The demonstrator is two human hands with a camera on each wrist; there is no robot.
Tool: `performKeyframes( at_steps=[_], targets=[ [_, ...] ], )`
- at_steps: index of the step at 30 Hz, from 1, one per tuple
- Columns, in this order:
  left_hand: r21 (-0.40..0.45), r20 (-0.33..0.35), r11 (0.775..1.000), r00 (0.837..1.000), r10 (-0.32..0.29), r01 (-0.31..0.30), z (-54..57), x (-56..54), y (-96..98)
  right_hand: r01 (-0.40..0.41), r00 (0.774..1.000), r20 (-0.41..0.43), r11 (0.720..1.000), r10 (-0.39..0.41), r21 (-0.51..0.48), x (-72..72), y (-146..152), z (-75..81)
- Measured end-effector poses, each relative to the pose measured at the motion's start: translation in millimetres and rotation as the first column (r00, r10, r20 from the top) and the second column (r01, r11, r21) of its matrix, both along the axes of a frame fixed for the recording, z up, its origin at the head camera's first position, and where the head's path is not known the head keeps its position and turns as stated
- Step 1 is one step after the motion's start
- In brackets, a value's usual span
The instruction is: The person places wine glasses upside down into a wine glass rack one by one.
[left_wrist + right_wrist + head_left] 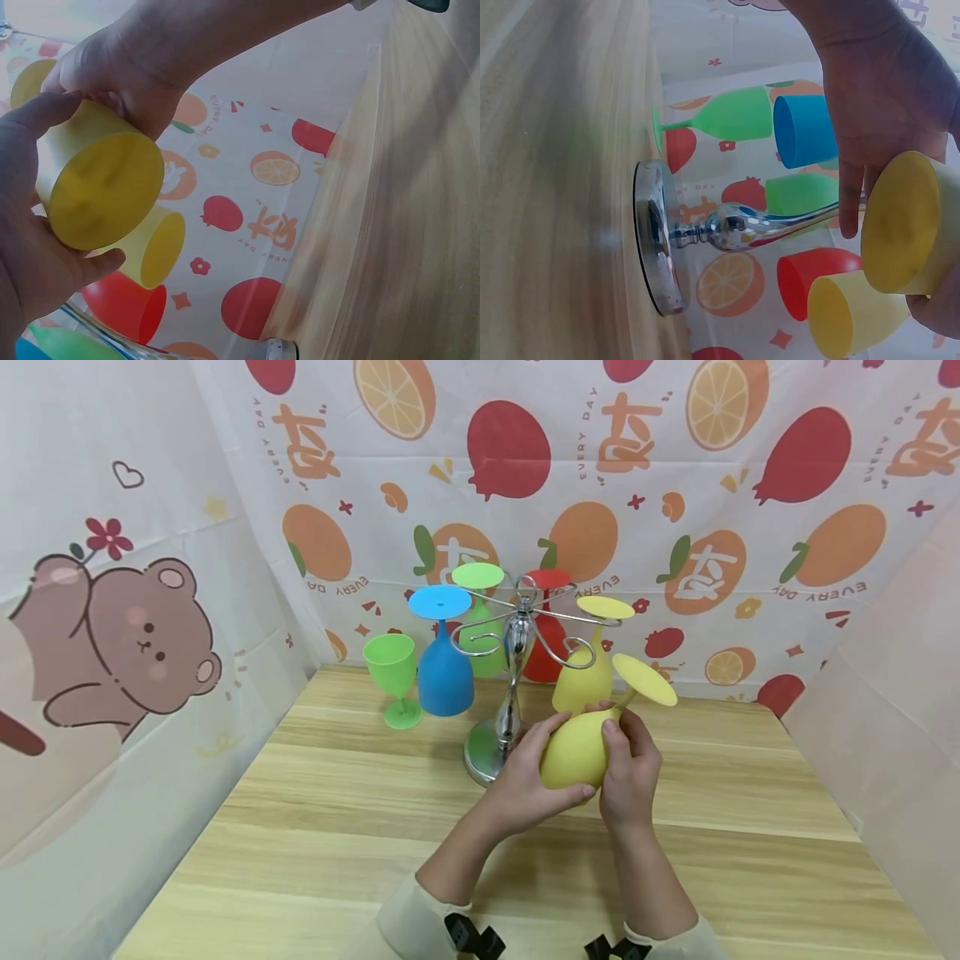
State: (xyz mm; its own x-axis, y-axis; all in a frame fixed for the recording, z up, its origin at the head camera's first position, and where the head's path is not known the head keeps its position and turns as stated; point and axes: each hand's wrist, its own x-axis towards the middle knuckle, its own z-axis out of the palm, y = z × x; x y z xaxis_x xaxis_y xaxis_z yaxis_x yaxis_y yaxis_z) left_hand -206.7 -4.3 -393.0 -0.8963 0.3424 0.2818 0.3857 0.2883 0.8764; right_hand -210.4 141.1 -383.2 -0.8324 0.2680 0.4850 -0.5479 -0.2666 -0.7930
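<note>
Both hands hold a yellow plastic goblet, tipped bowl-down with its round foot slanting up to the right. The left hand wraps the bowl from the left, thumb along its lower side. On the other side, the right hand grips the bowl near the stem. In the left wrist view the goblet's open mouth faces the camera. Just behind stands a chrome goblet rack with curled wire arms. A second yellow goblet hangs upside down on its right side, close beyond the hands.
Blue, light green and red goblets also hang inverted from the rack. A green goblet stands upright at the left on the wooden table. A fruit-patterned cloth hangs behind the table.
</note>
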Motion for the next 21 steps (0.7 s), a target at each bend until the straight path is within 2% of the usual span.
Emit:
performKeyframes(
  at_steps=[6, 11, 16, 21],
  targets=[
    [-0.007, -0.038, 1.0, 0.999, 0.024, -0.024, 0.1, -1.1, 1.6, -0.005, 1.0, 0.005, 1.0, 0.005, -0.007, -1.8, -0.1, 4.2],
    [0.009, -0.07, 0.999, 0.997, 0.042, -0.042, -1.0, -2.7, 2.8, -0.044, 0.999, -0.005, 0.999, 0.044, -0.023, -2.7, -0.1, 6.1],
    [0.044, -0.054, 0.998, 0.997, 0.055, -0.053, 1.4, -3.9, 5.4, -0.04, 0.999, 0.0, 0.999, 0.04, -0.011, -4.5, 0.8, 6.9],
    [0.076, -0.028, 0.996, 0.998, 0.057, -0.055, 5.8, -6.6, 5.3, -0.011, 0.999, 0.038, 0.998, 0.009, 0.055, -5.3, 2.5, 6.6]
  ],
)
